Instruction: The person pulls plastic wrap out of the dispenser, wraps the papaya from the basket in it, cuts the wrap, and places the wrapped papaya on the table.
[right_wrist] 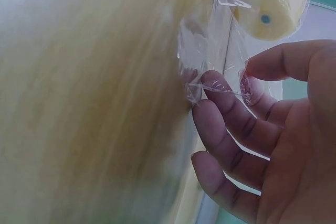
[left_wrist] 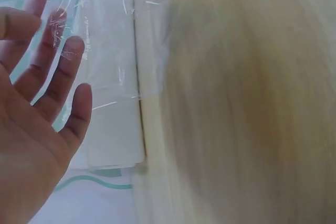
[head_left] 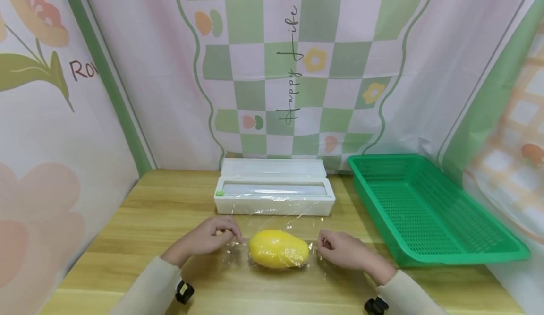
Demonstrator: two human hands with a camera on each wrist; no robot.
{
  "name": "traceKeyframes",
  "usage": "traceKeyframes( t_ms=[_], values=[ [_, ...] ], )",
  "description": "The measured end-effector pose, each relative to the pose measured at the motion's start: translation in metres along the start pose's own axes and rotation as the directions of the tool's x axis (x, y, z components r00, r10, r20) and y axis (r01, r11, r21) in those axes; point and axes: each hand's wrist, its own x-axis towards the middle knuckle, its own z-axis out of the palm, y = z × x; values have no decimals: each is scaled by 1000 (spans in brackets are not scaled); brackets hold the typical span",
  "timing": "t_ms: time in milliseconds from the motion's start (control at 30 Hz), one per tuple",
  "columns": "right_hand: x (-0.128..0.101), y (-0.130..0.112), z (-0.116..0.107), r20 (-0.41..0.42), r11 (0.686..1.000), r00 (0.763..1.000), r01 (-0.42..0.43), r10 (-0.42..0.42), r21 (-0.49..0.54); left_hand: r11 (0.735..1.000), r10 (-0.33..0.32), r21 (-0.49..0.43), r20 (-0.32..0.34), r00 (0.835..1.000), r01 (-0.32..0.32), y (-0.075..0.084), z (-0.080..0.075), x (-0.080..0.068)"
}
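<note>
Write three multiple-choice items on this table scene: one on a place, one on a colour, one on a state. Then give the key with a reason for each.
1. Where does the mango lie?
A. in the basket
B. on the table between the two hands
C. inside the white box

2. What colour is the basket?
A. green
B. red
C. blue

3. How does the cling film dispenser stand?
A. lid shut
B. lid open, film drawn out toward the mango
C. upside down

Key: 1 B, the mango sits between the left hand and the right hand; 2 A, its mesh is plainly green; 3 B, the lid is tipped back and cling film reaches the fruit.
</note>
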Motion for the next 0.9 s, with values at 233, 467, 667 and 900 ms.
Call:
traceKeyframes(
  t_ms=[233, 467, 667, 900],
  values=[
    [1, -1, 1, -14, 1000, 1000, -5, 5, -11, 862, 424, 347, -97, 900, -369, 31, 20, 8],
    [-1, 1, 0, -6, 1000, 1000, -16, 16, 6, 722, 432, 599, 0, 902, -346, 47, 36, 10],
    [-4, -2, -3, -102, 996, 991, -88, 86, -19, 709, 404, 630, 5, 915, -316, 42, 41, 11],
    [-11, -30, -1, -360, 983, 916, 145, -178, -116, 712, 394, 632, 1, 919, -305, 42, 42, 14]
  ],
)
